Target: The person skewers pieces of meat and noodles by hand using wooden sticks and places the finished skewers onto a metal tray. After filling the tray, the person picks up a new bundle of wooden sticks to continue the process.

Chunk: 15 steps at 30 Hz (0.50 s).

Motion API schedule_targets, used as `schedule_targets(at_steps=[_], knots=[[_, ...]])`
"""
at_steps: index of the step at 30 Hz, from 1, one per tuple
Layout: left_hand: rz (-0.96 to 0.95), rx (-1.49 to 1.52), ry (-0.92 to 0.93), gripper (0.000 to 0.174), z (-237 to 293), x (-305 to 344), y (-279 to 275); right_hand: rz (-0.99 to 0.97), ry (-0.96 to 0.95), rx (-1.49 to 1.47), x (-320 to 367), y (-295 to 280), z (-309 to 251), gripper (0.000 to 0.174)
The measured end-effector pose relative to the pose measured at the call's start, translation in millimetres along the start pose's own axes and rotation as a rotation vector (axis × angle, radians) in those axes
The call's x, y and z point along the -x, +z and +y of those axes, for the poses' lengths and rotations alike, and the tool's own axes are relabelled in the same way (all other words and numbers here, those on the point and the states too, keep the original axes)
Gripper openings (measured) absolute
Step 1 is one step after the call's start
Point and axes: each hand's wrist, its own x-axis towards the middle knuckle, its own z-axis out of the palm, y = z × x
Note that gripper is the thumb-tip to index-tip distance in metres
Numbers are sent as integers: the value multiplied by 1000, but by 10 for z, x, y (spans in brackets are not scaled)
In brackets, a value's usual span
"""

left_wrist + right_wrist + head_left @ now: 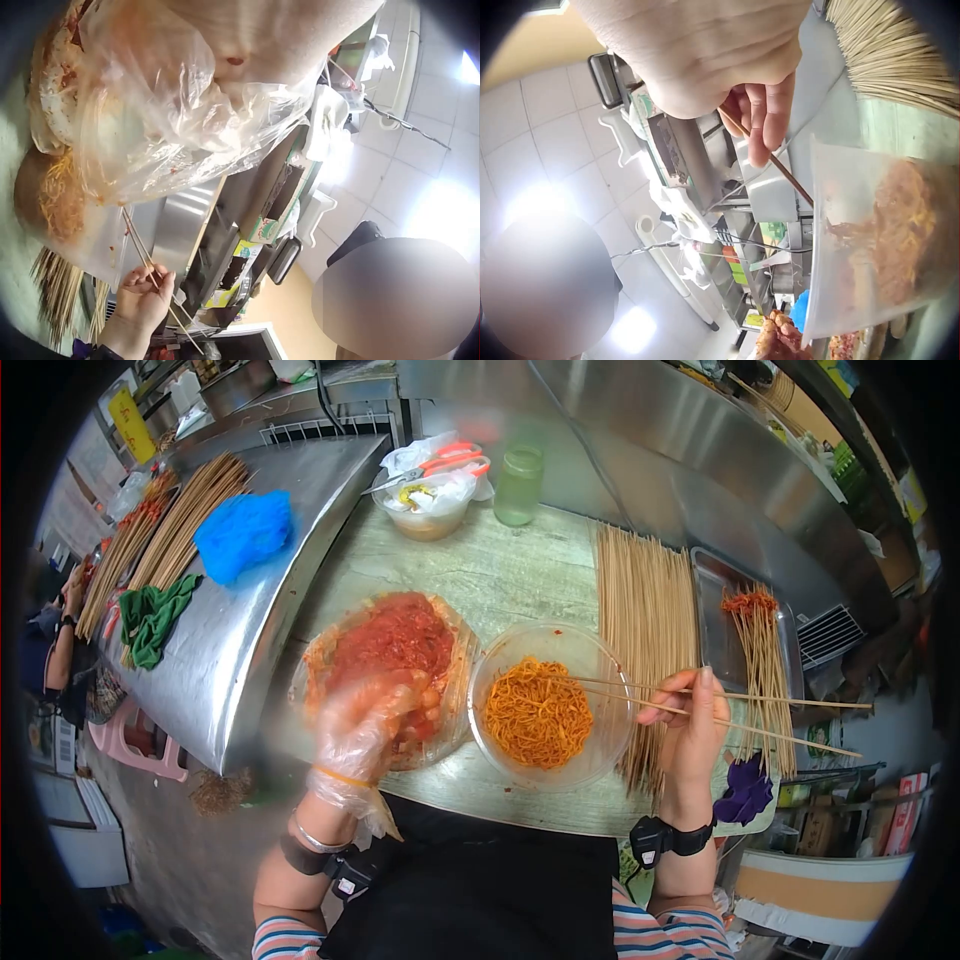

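Observation:
My left hand (355, 725) wears a clear plastic glove banded at the wrist. It is blurred over the near side of a heap of chunky red seasoned food (390, 640) in a plastic-lined container; whether its fingers grip any of the food, I cannot tell. My bare right hand (692, 730) holds two thin wooden skewers (815, 702), spread slightly apart. Their front ends reach into a clear plastic tub (612, 660) of orange shredded strands (540, 712). In the right wrist view, strands cling near the skewer (795, 184) inside the tub's wall.
A thick row of bare skewers (645, 620) lies right of the tub, beside a metal tray (710, 575) of loaded skewers (760, 650). A bowl with scissors (440, 465) and a green jar (519, 485) stand behind. At left, a steel counter (320, 510) bears more skewers and a blue bag (245, 535).

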Motion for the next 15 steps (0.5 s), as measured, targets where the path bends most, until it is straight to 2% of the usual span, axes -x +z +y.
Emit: schedule_targets(at_steps=[2, 12, 15], knots=[[-34, -75, 48, 23, 38, 2, 43, 41, 7, -46, -9, -31, 2, 39], [-94, 102, -36, 25, 99, 40, 327, 120, -24, -259, -45, -19, -186, 38], [-178, 153, -11, 34, 60, -17, 350, 24, -105, -293, -20, -18, -243, 38]])
